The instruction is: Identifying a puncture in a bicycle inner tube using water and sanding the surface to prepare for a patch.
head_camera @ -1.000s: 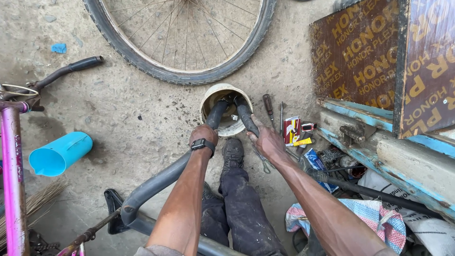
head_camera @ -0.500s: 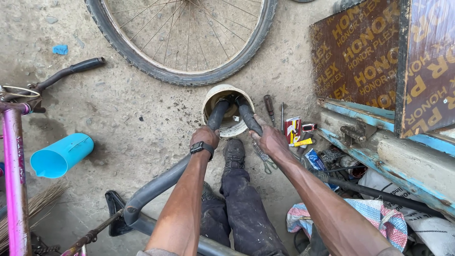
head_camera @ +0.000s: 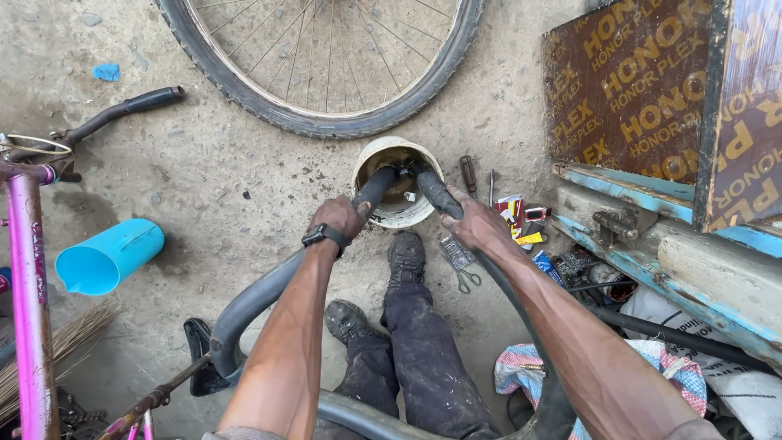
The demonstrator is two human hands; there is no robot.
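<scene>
Left hand: the left hand, a black watch on its wrist, is closed around the inner tube.
Right hand: the right hand is wrapped round the same tube on its other run.
Tube: one black rubber tube; it loops back past the person's legs and bends forward, its fold dipped into the bucket.
Bucket: one pale round bucket stands on the floor directly ahead of both hands, between them and the wheel.
Relation: the two tube runs lie nearly parallel, pointing away from the body into the bucket; both hands sit about equally near its rim.
Wheel: one spoked bicycle wheel lies flat beyond the bucket.
Floor, left: one blue plastic jug on its side; a pink bicycle frame.
Floor, right: a screwdriver, scissors and small packets by a blue-edged wooden box.
</scene>
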